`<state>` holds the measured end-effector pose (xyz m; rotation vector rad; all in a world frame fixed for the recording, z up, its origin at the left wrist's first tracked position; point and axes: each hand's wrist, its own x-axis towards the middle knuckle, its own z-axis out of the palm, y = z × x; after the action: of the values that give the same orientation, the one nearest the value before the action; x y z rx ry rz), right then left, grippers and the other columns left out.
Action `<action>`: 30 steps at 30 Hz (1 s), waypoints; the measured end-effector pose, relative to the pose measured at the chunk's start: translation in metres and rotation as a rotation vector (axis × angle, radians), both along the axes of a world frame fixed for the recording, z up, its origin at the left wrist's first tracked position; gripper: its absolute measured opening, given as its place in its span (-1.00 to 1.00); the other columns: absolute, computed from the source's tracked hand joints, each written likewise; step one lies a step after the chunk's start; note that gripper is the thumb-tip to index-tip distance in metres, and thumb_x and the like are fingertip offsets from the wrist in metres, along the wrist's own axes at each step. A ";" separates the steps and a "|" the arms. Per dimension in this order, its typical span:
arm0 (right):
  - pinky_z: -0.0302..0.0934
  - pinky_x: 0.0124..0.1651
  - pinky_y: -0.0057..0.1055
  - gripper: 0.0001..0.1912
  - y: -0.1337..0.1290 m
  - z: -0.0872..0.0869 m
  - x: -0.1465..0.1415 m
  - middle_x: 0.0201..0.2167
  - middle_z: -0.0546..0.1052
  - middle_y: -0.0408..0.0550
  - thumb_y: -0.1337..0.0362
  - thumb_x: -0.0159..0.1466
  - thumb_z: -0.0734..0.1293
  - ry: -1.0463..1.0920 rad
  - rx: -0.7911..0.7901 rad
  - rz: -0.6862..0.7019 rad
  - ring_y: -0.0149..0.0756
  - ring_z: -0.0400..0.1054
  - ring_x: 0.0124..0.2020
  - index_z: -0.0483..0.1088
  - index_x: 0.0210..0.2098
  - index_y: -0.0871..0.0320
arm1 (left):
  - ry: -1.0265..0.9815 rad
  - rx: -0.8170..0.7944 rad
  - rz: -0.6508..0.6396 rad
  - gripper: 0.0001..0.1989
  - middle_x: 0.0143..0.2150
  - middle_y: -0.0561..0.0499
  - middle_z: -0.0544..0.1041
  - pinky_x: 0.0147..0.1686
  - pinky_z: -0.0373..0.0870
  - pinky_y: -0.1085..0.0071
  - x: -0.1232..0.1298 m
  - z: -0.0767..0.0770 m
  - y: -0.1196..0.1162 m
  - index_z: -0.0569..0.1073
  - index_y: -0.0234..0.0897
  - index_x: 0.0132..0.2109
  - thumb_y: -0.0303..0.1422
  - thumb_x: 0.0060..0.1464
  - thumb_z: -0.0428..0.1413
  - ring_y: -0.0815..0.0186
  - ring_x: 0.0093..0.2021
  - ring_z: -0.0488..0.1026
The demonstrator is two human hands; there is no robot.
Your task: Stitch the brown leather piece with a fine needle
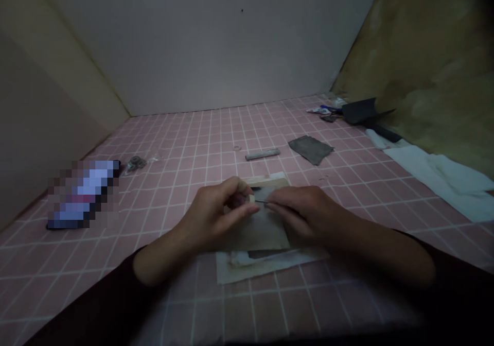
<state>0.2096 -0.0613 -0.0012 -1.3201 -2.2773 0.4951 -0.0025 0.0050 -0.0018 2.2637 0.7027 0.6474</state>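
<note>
Between the thumb and fingers of my left hand (219, 207) is a small pale piece (252, 199), possibly a ring; its full shape is hidden by the fingers. My right hand (304, 209) grips a thin metal tool (261, 201), whose tip points left and meets or nearly meets the pale piece. The tool's handle end is covered by my fingers. Both hands are above a greyish sheet (254, 232), which lies over a dark strip and a stained white cloth or paper (231, 274).
Beyond my hands are a pale ring (236, 148), a grey roll (262, 154) and a dark grey sheet (311, 149). A phone-like device (87, 194), blurred, and small grey rings (136, 162) sit left. A black dustpan-like object (358, 110) and white paper (440, 173) line the right wall.
</note>
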 end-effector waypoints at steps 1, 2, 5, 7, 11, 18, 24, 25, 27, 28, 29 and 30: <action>0.09 -0.34 -0.43 -0.81 0.000 -0.003 0.000 -0.46 0.39 -0.07 0.36 0.31 0.15 -0.026 0.059 -0.021 -0.35 0.28 -0.41 0.35 -0.37 0.21 | 0.006 -0.064 0.017 -0.80 -0.45 0.09 0.42 -0.50 0.24 0.54 0.000 0.000 0.000 0.38 -0.30 -0.25 -0.23 0.16 0.10 0.44 -0.48 0.35; 0.11 -0.31 -0.41 -0.83 -0.001 -0.006 -0.001 -0.41 0.41 -0.03 0.38 0.30 0.14 -0.046 0.095 -0.035 -0.31 0.30 -0.37 0.35 -0.33 0.22 | 0.009 -0.116 0.030 -0.77 -0.49 0.10 0.40 -0.53 0.21 0.54 0.000 -0.001 0.000 0.37 -0.30 -0.28 -0.20 0.17 0.08 0.45 -0.51 0.32; 0.10 -0.32 -0.41 -0.83 -0.002 -0.008 -0.002 -0.42 0.42 -0.04 0.37 0.30 0.14 -0.061 0.081 -0.034 -0.30 0.31 -0.37 0.34 -0.32 0.22 | 0.012 -0.141 0.040 -0.75 -0.48 0.10 0.41 -0.53 0.21 0.54 0.000 -0.002 0.001 0.37 -0.31 -0.28 -0.19 0.18 0.07 0.45 -0.51 0.32; 0.06 -0.38 -0.45 -0.79 -0.002 -0.004 -0.002 -0.52 0.36 -0.13 0.34 0.32 0.14 -0.023 -0.002 -0.008 -0.38 0.25 -0.47 0.31 -0.41 0.20 | 0.003 -0.059 0.024 -0.80 -0.41 0.08 0.44 -0.45 0.26 0.53 -0.001 -0.002 0.001 0.39 -0.31 -0.24 -0.24 0.15 0.11 0.44 -0.44 0.37; 0.01 -0.44 -0.50 -0.71 -0.001 0.005 -0.001 -0.60 0.28 -0.21 0.32 0.34 0.16 0.065 -0.201 0.067 -0.46 0.19 -0.54 0.25 -0.52 0.19 | -0.023 0.121 -0.041 -0.84 -0.30 0.05 0.47 -0.32 0.31 0.50 -0.001 0.000 0.001 0.39 -0.30 -0.17 -0.33 0.13 0.15 0.42 -0.32 0.42; 0.05 -0.36 -0.42 -0.85 -0.001 -0.008 -0.001 -0.44 0.38 -0.07 0.37 0.29 0.16 -0.059 0.083 -0.057 -0.34 0.27 -0.41 0.33 -0.35 0.22 | 0.005 -0.151 0.008 -0.80 -0.42 0.10 0.43 -0.47 0.24 0.53 0.000 -0.001 0.002 0.38 -0.29 -0.22 -0.23 0.19 0.07 0.45 -0.46 0.35; 0.02 -0.43 -0.50 -0.71 0.001 0.004 -0.001 -0.59 0.28 -0.20 0.31 0.34 0.14 0.102 -0.211 0.052 -0.46 0.19 -0.53 0.24 -0.51 0.19 | 0.001 0.099 -0.043 -0.87 -0.33 0.07 0.43 -0.35 0.28 0.52 -0.001 0.001 0.002 0.36 -0.29 -0.16 -0.35 0.16 0.11 0.43 -0.35 0.39; 0.02 -0.44 -0.51 -0.71 0.001 0.005 0.000 -0.60 0.28 -0.21 0.31 0.35 0.14 0.127 -0.255 0.064 -0.46 0.19 -0.54 0.24 -0.51 0.18 | 0.000 0.116 -0.055 -0.86 -0.32 0.07 0.43 -0.34 0.28 0.52 -0.001 0.002 0.002 0.36 -0.29 -0.14 -0.35 0.16 0.11 0.43 -0.34 0.39; 0.01 -0.44 -0.50 -0.72 0.002 0.004 0.000 -0.60 0.27 -0.21 0.31 0.34 0.14 0.106 -0.213 0.042 -0.46 0.18 -0.54 0.23 -0.51 0.18 | 0.009 0.073 -0.044 -0.85 -0.33 0.07 0.44 -0.37 0.27 0.53 -0.001 0.002 0.002 0.37 -0.29 -0.14 -0.34 0.16 0.11 0.44 -0.36 0.39; 0.01 -0.43 -0.49 -0.73 0.002 0.002 0.000 -0.59 0.26 -0.20 0.32 0.33 0.15 0.065 -0.138 0.016 -0.45 0.17 -0.54 0.23 -0.51 0.18 | 0.016 0.016 -0.033 -0.86 -0.34 0.07 0.44 -0.39 0.27 0.54 -0.001 0.002 0.002 0.37 -0.29 -0.16 -0.32 0.16 0.10 0.45 -0.38 0.38; 0.00 -0.41 -0.47 -0.75 0.001 -0.002 -0.001 -0.58 0.27 -0.19 0.33 0.32 0.15 0.017 -0.053 -0.011 -0.43 0.17 -0.52 0.23 -0.50 0.18 | 0.019 -0.055 -0.024 -0.85 -0.37 0.08 0.44 -0.43 0.26 0.54 -0.001 0.002 0.002 0.37 -0.29 -0.19 -0.29 0.18 0.09 0.45 -0.41 0.37; 0.00 -0.40 -0.45 -0.78 0.001 -0.005 -0.001 -0.55 0.29 -0.16 0.34 0.31 0.15 -0.027 0.017 -0.030 -0.41 0.18 -0.50 0.24 -0.47 0.19 | 0.019 -0.130 -0.020 -0.84 -0.40 0.09 0.44 -0.46 0.25 0.55 -0.001 0.001 0.002 0.36 -0.29 -0.21 -0.27 0.19 0.07 0.46 -0.45 0.35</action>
<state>0.2088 -0.0607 -0.0058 -1.3586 -2.2746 0.4498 -0.0034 0.0068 -0.0005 2.1568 0.7101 0.5556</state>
